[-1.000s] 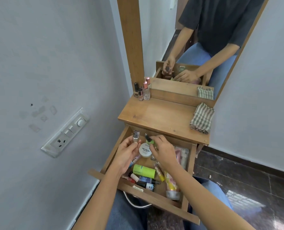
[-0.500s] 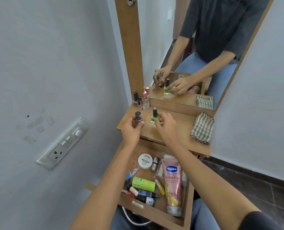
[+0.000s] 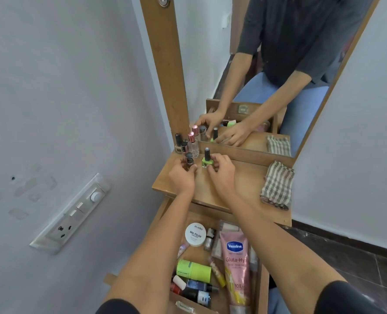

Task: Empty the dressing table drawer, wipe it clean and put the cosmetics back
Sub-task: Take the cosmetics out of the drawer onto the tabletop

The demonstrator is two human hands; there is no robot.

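A cluster of bottles point(image 3: 188, 145) is standing in the back left corner of the tabletop point(image 3: 240, 184), before the mirror point(image 3: 278, 64), and a cloth point(image 3: 277, 184) is lying at its right edge. Just before the cluster, the left hand point(image 3: 182, 177) is holding a short bottle point(image 3: 189, 160) upright, with the right hand point(image 3: 220, 175) holding a taller bottle point(image 3: 207, 160) beside it on the right. Below and nearer, the open drawer point(image 3: 262, 275) is holding a round jar point(image 3: 195, 234) at its back left and a tube point(image 3: 237, 264) lying along its right side.

The walls point(image 3: 63, 87) are pale blue-grey. A white switch board point(image 3: 72, 211) sits on the left wall. The floor point(image 3: 357, 264) is dark and shiny. A brown wood table point(image 3: 244, 177) stands against the wall, with a tall mirror point(image 3: 267, 75) on it.
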